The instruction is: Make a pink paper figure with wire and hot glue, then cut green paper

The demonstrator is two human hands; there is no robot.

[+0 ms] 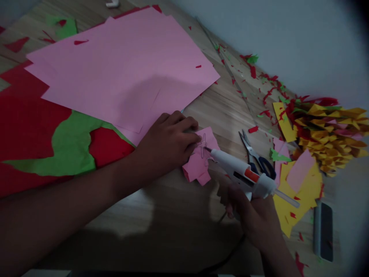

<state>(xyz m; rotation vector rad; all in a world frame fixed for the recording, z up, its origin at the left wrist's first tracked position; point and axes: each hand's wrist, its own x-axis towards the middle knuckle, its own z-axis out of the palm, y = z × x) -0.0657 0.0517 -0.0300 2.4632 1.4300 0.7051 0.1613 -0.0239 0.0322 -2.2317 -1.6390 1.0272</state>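
Observation:
My right hand [258, 221] is wrapped round the handle of a white glue gun [230, 163], with a clear glue stick [288, 198] jutting from its back. The dark nozzle points left and meets a small pink paper cutout [198, 165] with scalloped edges. Thin dark lines, perhaps drawn or of glue, show near the nozzle. My left hand [174, 140] has its fingers bent and closed on the cutout's upper left edge. Its thumb is mostly hidden. The cutout lies on the wooden table [173, 215].
Large pink sheets [121, 69] lie behind my left hand, over red paper [25, 115] and a green paper cutout [72, 142]. Scissors [255, 156], yellow paper [302, 192], a phone [323, 231] and folded yellow paper pieces [331, 138] are on the right. Scraps line the wall.

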